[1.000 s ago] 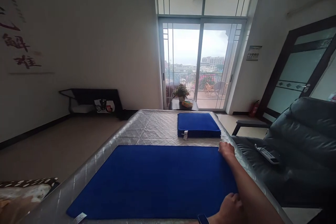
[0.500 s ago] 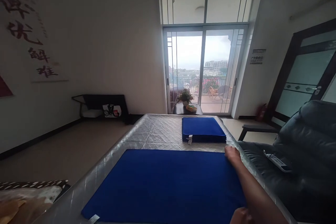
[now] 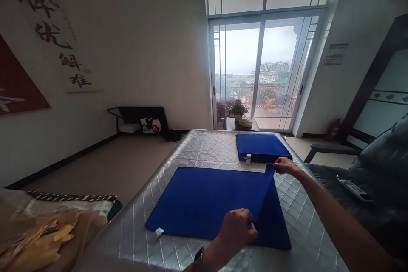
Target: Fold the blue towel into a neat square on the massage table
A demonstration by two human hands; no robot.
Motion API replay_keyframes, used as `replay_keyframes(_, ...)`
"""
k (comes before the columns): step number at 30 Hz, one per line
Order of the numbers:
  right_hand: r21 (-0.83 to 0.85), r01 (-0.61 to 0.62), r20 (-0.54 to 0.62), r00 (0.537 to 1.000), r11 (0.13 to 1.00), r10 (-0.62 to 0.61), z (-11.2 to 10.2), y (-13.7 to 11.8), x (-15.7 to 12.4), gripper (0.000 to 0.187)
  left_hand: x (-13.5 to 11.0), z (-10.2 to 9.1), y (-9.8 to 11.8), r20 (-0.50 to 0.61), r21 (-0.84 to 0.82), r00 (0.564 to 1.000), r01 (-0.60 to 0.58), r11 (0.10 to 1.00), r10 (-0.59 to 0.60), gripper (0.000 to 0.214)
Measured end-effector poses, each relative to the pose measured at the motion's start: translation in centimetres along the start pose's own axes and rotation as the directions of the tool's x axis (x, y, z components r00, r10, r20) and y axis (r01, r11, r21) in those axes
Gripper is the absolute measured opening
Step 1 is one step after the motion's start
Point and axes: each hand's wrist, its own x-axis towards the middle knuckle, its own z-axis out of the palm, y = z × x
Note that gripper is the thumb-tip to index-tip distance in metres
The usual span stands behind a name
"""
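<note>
A blue cloth (image 3: pixel 204 199) with a small white label at its near left corner lies across the silver quilted cover. Its right part is raised into a slanting edge between my two hands. My left hand (image 3: pixel 237 227) is closed on the near end of that edge, low over the cloth. At the far end, the fingers of my right hand (image 3: pixel 285 165) pinch the cloth near its far right corner. A darker part of the cloth spreads to the right below the raised edge. Just behind my right hand sits a neat stack of blue cloths (image 3: pixel 264 145), also with a white label.
The silver quilted cover (image 3: pixel 130 238) drapes the table under the cloths. A dark armchair (image 3: pixel 392 178) with a remote-like device (image 3: pixel 355 189) stands on the right. Brown paper and plastic wrapping (image 3: pixel 47 238) lie at lower left. A potted plant (image 3: pixel 238 110) stands beyond the table.
The cloth lay flat before; now its right part is lifted and drawn leftward. My left hand has moved left from the near right edge. The view has shifted too.
</note>
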Motion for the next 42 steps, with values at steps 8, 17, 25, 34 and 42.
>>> replay_keyframes(8, 0.405, 0.382, 0.197, 0.851, 0.831, -0.488, 9.7, -16.9, -0.3, 0.025, -9.4, -8.6, -12.3, -0.264, -0.189, 0.885, 0.342, 0.920, -0.384, 0.018)
replay_keyframes(17, 0.243, 0.562, 0.162, 0.780, 0.791, -0.604, 23.4, -31.8, -0.9, 0.025, -14.3, -14.6, -20.2, -0.505, -0.139, 0.634, 0.611, 0.780, -0.586, 0.027)
replay_keyframes(25, 0.058, 0.533, 0.211, 0.820, 0.844, -0.533, 32.5, -33.8, -1.0, 0.025, -14.0, -12.7, -23.6, -0.586, 0.245, 0.667, 0.688, 0.684, -0.460, 0.033)
replay_keyframes(34, 0.115, 0.501, 0.133, 0.848, 0.858, -0.513, 34.9, -32.2, -0.7, 0.027, -13.9, -11.9, -23.6, -0.613, 0.343, 0.681, 0.686, 0.642, -0.400, 0.031)
replay_keyframes(42, 0.413, 0.522, -0.040, 0.829, 0.747, -0.558, 29.6, -32.0, -1.6, 0.029, -14.3, -11.9, -25.1, -0.613, 0.223, 0.678, 0.641, 0.734, -0.406, 0.036)
